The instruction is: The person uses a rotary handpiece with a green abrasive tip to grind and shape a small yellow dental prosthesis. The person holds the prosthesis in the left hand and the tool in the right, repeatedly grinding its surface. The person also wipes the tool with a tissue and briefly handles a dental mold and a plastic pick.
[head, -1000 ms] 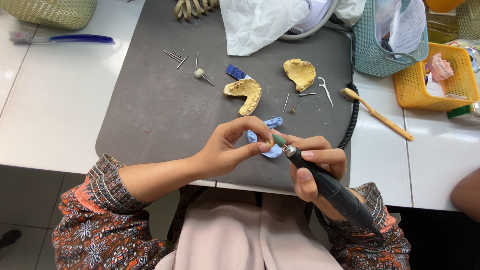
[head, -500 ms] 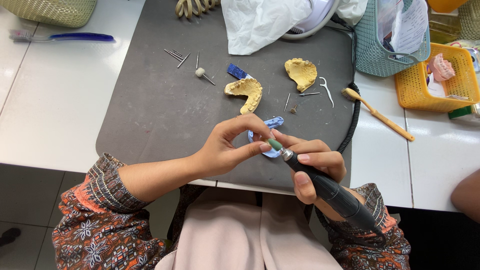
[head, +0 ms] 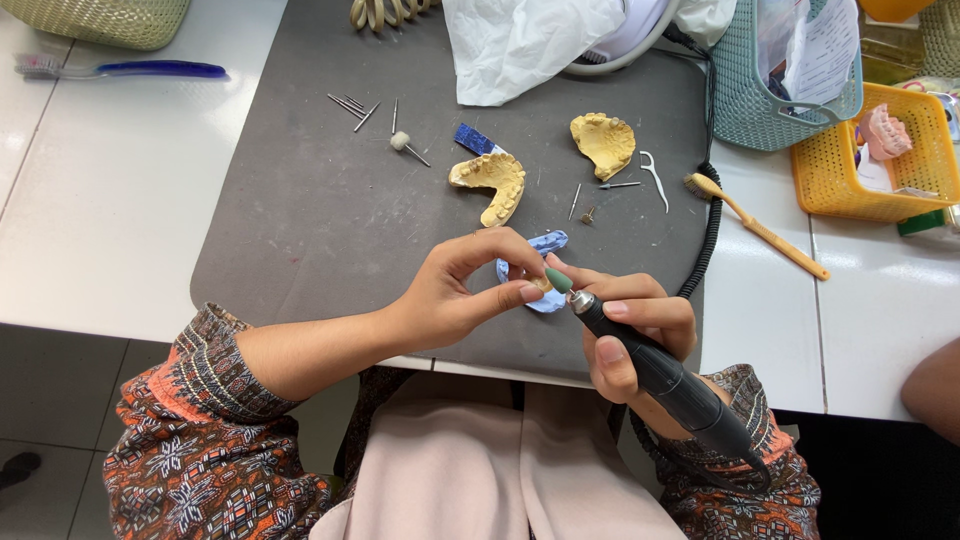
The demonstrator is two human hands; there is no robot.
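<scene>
My left hand (head: 462,290) pinches a small blue dental piece (head: 540,270) between thumb and fingers, just above the front of the grey mat (head: 300,210). My right hand (head: 625,325) grips a black rotary handpiece (head: 665,385) like a pen. Its green polishing tip (head: 557,280) touches the blue piece. Two yellow plaster jaw casts lie farther back on the mat: one (head: 490,182) beside a dark blue strip (head: 473,138), the other (head: 603,143) to its right.
Several loose burs (head: 360,108) and a white floss pick (head: 655,180) lie on the mat. A brush with a tan handle (head: 760,228), a teal basket (head: 785,80), a yellow basket (head: 870,150), a blue toothbrush (head: 130,70) and a white cloth (head: 525,45) surround it. Another person's arm (head: 935,390) shows at right.
The handpiece tip has shifted slightly along the blue piece; both hands stay in nearly the same place.
</scene>
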